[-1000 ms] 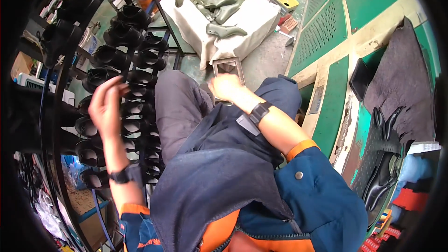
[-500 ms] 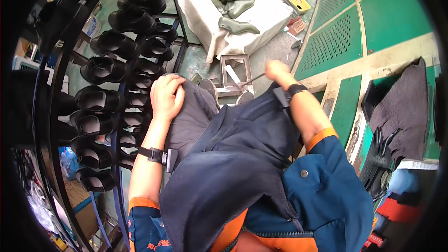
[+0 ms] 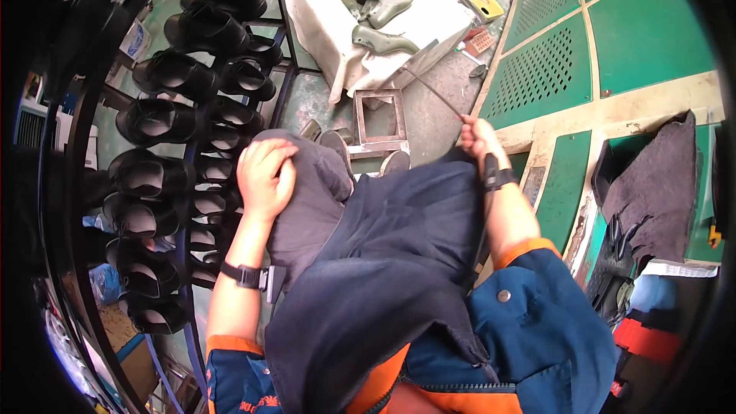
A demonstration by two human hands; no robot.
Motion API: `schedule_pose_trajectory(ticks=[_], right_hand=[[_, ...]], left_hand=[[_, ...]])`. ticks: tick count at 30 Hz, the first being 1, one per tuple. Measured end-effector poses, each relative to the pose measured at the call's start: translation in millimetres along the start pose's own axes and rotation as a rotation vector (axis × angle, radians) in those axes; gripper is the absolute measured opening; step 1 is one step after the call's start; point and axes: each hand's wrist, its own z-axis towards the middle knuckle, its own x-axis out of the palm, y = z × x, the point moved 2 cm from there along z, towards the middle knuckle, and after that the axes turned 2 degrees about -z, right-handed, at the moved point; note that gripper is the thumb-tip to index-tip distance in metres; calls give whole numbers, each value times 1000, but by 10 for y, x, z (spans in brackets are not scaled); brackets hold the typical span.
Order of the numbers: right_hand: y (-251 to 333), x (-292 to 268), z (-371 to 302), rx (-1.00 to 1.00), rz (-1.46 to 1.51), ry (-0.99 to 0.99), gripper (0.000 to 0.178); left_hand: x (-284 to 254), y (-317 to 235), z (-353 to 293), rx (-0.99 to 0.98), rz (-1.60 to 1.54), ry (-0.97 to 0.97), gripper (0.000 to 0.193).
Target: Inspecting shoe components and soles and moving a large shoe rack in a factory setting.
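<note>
My right hand point(image 3: 479, 138) is closed round the near end of a thin dark metal rod point(image 3: 434, 90). The rod slants away to the left, and its far tip is near the edge of the white cloth point(image 3: 330, 54). My left hand point(image 3: 263, 172) rests on my left knee with its fingers laid flat, holding nothing. Between my feet and the cloth stands a small rusty metal frame point(image 3: 380, 119). Several grey-green shoe lasts point(image 3: 383, 8) lie heaped on the cloth, and a single last point(image 3: 383, 40) lies closer to its front edge.
A dark rack point(image 3: 188, 261) full of black shoes point(image 3: 157, 121) rises close on my left. Green panels point(image 3: 540, 69) with perforated areas run along my right. A yellow box point(image 3: 481, 2) and a reddish-brown block point(image 3: 480, 43) sit beyond the cloth. Dark leather point(image 3: 652, 192) hangs at the right.
My right hand has drawn back toward me and slightly right, and the rod now points up-left over the floor. A white strip no longer shows in the metal frame. My left hand stays on the knee.
</note>
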Motion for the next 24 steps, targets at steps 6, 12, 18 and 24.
schedule_pose_trajectory(ticks=[6, 12, 18, 24], right_hand=[[-982, 826, 617, 196, 633, 218, 19], [-1286, 1455, 1216, 152, 944, 450, 23], [-529, 1937, 1798, 139, 933, 417, 37], [888, 2546, 1900, -370, 476, 351, 35]], left_hand=[[103, 36, 119, -15, 51, 98, 19], [240, 20, 316, 16, 51, 197, 19], [341, 87, 444, 30, 41, 287, 23], [313, 110, 483, -13, 88, 329, 24]])
